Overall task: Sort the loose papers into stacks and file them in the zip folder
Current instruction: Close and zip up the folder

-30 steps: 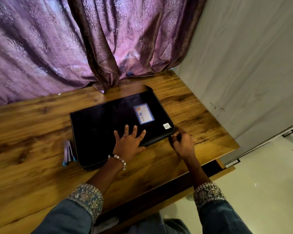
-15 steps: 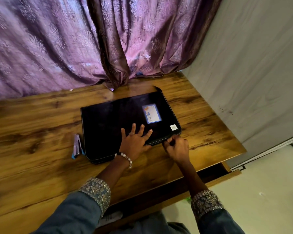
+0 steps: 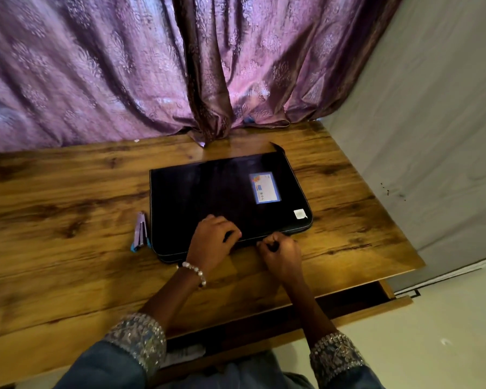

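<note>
While the black, flat, rectangular zip folder (image 3: 227, 203) lies shut on the wooden tabletop (image 3: 68, 220), both hands work at its near edge, so the step in hand looks like running the zipper along that edge; whether it is being opened or closed cannot be told from this view, and no loose papers show anywhere on the wood. The left hand (image 3: 212, 242) rests on the folder's near part with its fingers curled, pressing down on the cover rather than gripping anything, a bead bracelet (image 3: 195, 272) at its wrist. The right hand (image 3: 281, 252) sits just beside the folder's near edge, towards its right corner, its grip pinched narrow on what is probably the zipper pull, though the pull itself is too small and dark to make out. On the folder's cover, a blue-framed label (image 3: 264, 188) sits towards the right side and a small white sticker (image 3: 299, 213) at the near right corner. A small purple and blue stapler-like object (image 3: 141, 233) lies just beside the folder's left edge. Behind the folder hangs a purple patterned curtain (image 3: 152, 66). The next move would call for a steady pull along the zipper line while the left hand holds the folder flat so it does not slide.
</note>
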